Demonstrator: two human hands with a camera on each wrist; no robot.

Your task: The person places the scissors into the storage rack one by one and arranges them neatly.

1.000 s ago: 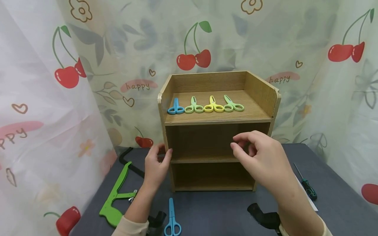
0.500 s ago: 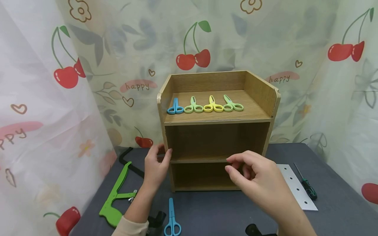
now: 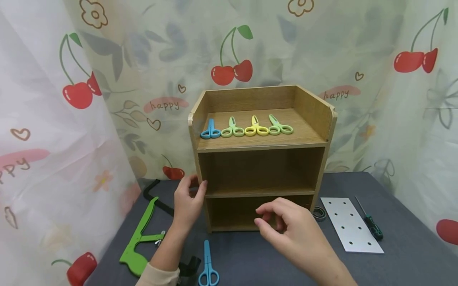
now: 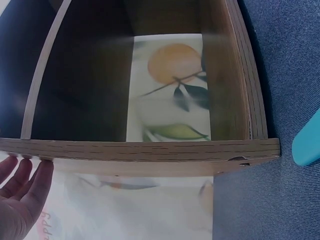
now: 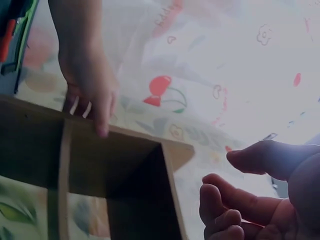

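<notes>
A small wooden shelf (image 3: 250,99) stands upright on the dark table. Against its left side panel my left hand (image 3: 189,200) holds on, thumb at the front edge and fingers along the outside; those fingers (image 4: 37,187) meet the panel in the left wrist view. Lined up on the top tier are blue scissors (image 3: 211,127), green scissors (image 3: 232,128), yellow scissors (image 3: 255,126) and another green pair (image 3: 277,125). My right hand (image 3: 291,228) hovers before the lower tier, fingers loosely curved, thumb apart from them, nothing held. Closed blue scissors (image 3: 207,258) lie on the table between my arms.
A green-handled saw (image 3: 136,258) with a black frame lies left of the shelf, partly behind my left forearm. To the right are a black tape roll (image 3: 319,213), a white perforated plate (image 3: 352,228) and a screwdriver (image 3: 373,229). Cherry-print curtains (image 3: 161,59) surround the table.
My right hand has come down and to the left, from the middle tier to the lower one, uncovering the white plate and tape roll. My left hand keeps its place on the shelf.
</notes>
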